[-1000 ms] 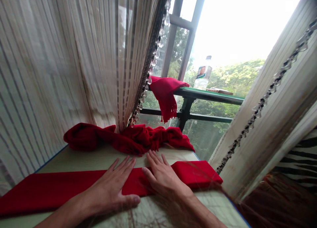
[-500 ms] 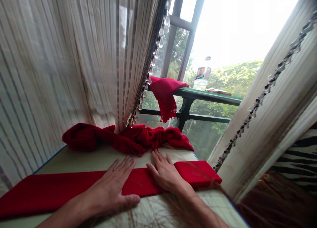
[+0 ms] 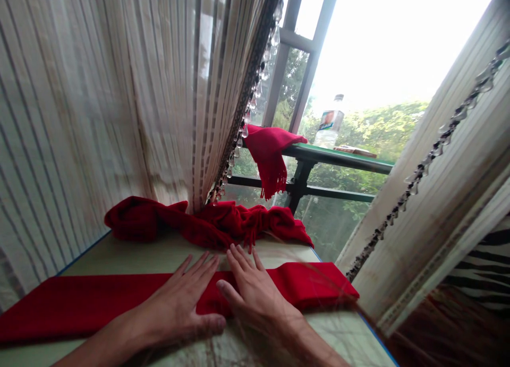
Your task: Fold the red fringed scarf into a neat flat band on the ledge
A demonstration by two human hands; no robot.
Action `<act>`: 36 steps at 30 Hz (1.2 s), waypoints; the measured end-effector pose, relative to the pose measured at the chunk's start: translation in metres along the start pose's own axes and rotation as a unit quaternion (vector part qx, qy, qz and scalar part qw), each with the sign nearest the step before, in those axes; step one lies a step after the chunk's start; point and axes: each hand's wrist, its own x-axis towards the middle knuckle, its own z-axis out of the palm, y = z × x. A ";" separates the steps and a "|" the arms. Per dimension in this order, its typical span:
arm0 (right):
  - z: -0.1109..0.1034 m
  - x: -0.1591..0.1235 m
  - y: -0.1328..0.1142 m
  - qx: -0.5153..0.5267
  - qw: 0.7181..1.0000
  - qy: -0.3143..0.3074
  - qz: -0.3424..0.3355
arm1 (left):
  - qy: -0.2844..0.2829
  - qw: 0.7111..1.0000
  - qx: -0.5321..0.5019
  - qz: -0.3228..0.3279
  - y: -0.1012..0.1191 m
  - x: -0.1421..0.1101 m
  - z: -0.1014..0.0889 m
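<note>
A long red scarf, folded into a flat band, lies across the pale table. Its right end is doubled over into a thicker pad. My left hand rests flat on the middle of the band, fingers spread and thumb out toward the near edge. Close beside it on the right, my right hand also lies flat on the scarf, fingers stretched forward past its far edge. Neither hand grips anything. Beyond the fingertips, a second red scarf sits crumpled along the table's far side.
Sheer striped curtains with bead trim hang at left and right. Behind the table, a fringed red cloth drapes over the railing, where a plastic bottle stands. A zebra-striped fabric shows at the right.
My right hand has slid left along the folded scarf, closer to my left hand, which stays in place. The view has shifted slightly.
</note>
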 end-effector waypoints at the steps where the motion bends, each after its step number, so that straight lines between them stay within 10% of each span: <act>1: 0.000 0.000 -0.001 0.004 1.000 -0.004 -0.003 | -0.015 1.000 -0.004 -0.007 0.001 0.001 -0.001; 14: -0.001 0.000 -0.005 0.010 0.999 -0.035 -0.032 | -0.012 0.999 -0.033 -0.010 -0.005 0.004 0.007; 36: 0.020 0.005 0.000 -0.047 0.995 -0.062 -0.055 | -0.060 0.995 -0.020 -0.079 0.015 -0.005 -0.035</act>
